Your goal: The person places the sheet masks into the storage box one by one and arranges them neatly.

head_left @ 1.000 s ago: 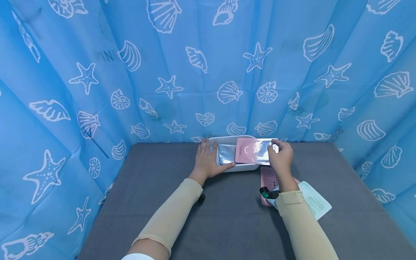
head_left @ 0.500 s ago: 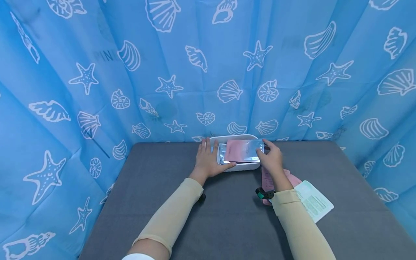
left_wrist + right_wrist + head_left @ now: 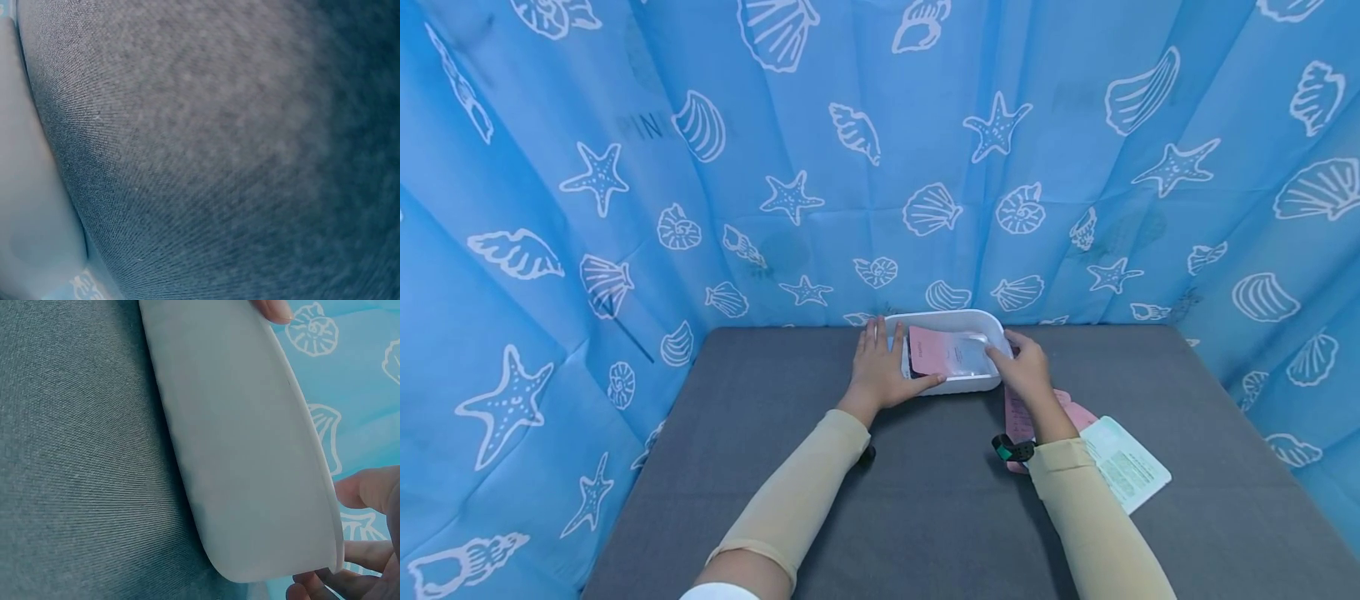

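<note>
A white plastic box (image 3: pixel 967 385) stands at the back of the table, its long side facing me. In it lies a pink and silver foil sachet (image 3: pixel 931 350), flat like a face mask packet, over other sachets mostly hidden below. My left hand (image 3: pixel 877 371) rests across the box's left end, fingers straight and spread, thumb along the front rim. My right hand (image 3: pixel 1027 367) holds the right end, thumb over the rim and fingers outside. In the right wrist view, its thumb and fingers (image 3: pixel 365 550) meet the box's end wall at the rim.
Right of the box, partly under my right forearm, lie pink sachets (image 3: pixel 1018 417) and a pale green printed sachet (image 3: pixel 1126 462). A blue shell-patterned curtain (image 3: pixel 880 167) hangs right behind the grey table (image 3: pixel 940 517).
My right hand has moved left and down with the pink and silver sachet and let it go inside the box. It now holds the box's right end. My left hand has stayed put.
</note>
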Demonstrator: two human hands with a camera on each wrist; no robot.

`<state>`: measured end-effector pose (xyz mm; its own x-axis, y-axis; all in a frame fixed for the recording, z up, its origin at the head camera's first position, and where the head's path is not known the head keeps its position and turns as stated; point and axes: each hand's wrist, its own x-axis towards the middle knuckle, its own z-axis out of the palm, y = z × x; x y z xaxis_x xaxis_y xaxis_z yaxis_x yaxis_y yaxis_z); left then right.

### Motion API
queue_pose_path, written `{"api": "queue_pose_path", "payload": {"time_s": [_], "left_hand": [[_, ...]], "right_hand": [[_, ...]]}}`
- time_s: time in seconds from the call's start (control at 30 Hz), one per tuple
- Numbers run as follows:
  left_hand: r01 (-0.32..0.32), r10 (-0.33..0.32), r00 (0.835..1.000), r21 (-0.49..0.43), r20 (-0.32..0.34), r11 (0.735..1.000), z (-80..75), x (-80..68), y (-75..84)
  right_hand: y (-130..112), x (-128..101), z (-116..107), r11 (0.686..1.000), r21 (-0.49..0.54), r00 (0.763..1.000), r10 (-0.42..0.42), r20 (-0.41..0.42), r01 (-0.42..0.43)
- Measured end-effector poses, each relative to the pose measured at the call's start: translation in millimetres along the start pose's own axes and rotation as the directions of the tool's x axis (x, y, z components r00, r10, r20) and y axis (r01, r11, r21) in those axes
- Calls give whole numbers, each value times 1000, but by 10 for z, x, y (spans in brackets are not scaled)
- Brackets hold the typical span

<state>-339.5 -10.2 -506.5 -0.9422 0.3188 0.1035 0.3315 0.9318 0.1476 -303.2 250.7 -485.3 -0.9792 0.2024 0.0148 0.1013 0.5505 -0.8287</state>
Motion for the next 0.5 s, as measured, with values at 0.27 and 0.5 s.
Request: {"api": "queue_pose_path", "payload": {"time_s": [0.27,0.5], "left_hand": [[-1,1,1000,-7,-3,1000,7,-4,-4],[0,0,1000,-14,26,1000,-6,10,-9]], "right_hand": [[79,-50,-85,999,46,1000,-10,23,9],[194,-145,-263,999,15,999,-38,30,38]]}}
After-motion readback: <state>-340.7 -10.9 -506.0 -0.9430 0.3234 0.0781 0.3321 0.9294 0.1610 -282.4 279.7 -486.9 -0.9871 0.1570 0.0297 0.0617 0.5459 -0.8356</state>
